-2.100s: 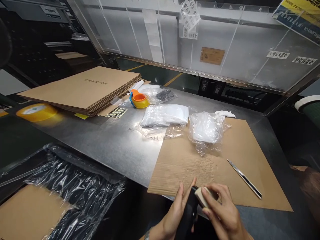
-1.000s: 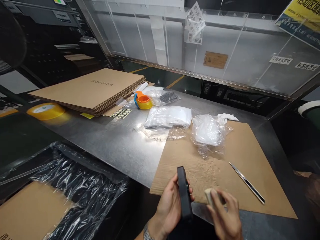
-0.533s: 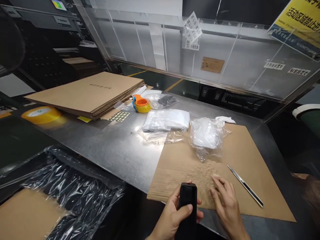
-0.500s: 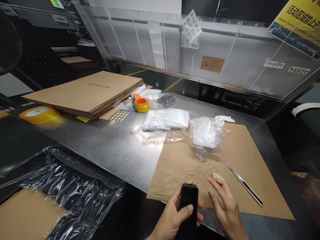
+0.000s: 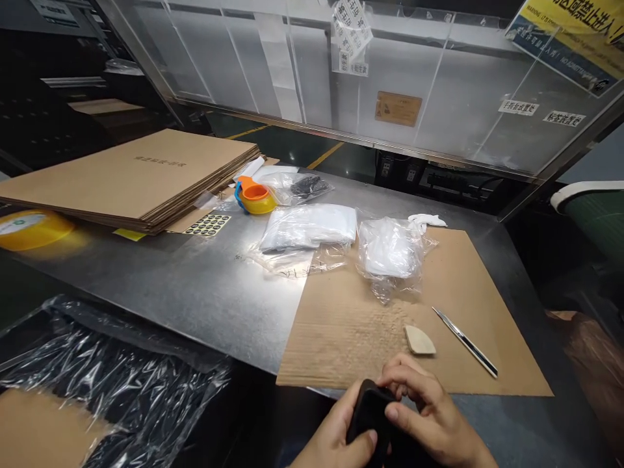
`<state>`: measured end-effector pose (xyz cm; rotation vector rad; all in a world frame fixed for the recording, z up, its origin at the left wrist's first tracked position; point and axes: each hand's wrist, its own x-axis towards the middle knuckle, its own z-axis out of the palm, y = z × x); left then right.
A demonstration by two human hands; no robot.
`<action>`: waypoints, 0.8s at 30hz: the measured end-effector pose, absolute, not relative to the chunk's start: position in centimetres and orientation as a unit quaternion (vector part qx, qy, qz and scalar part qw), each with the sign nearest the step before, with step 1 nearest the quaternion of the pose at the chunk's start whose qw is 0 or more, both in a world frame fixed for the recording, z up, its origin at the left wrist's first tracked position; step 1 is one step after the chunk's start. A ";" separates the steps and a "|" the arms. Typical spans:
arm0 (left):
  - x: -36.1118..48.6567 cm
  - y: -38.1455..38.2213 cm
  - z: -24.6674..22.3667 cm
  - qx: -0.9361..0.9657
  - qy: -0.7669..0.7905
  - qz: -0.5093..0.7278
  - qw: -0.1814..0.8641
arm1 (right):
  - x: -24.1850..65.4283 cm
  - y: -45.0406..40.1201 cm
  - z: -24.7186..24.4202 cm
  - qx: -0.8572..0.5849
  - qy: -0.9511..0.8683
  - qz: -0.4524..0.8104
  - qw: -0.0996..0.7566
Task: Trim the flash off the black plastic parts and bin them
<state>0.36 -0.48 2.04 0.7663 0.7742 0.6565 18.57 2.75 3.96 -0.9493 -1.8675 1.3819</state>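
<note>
At the bottom of the view, my left hand [image 5: 341, 432] is wrapped round a black oblong object [image 5: 369, 409] with rounded corners, its thumb lying across the front. My right hand [image 5: 429, 413] has its curled fingers and thumb on the upper right edge of the same object, gripping it there. What kind of thing it is I cannot make out, and its lower part runs out of the frame. Just beyond my right hand, a beige wedge-shaped pad [image 5: 419, 340] lies on a cardboard sheet [image 5: 336, 338]. To its right rests a craft knife [image 5: 465, 342] with a black and silver handle.
Clear bags with white contents [image 5: 309, 227] [image 5: 392, 250] lie mid-table. Behind them sits an orange tape dispenser [image 5: 256, 195]. A stack of flat cardboard [image 5: 160, 162] and a yellow tape roll [image 5: 34, 227] are at left. A black-lined bin [image 5: 131, 364] stands lower left.
My right hand has left the beige pad and moved left onto the black object. My left hand still holds that object, now tilted differently. The camera view has shifted a little.
</note>
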 end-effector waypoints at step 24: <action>0.6 -0.5 2.5 0.365 0.376 0.307 0.794 | 19.2 2.3 3.6 -0.368 -0.691 0.543 0.303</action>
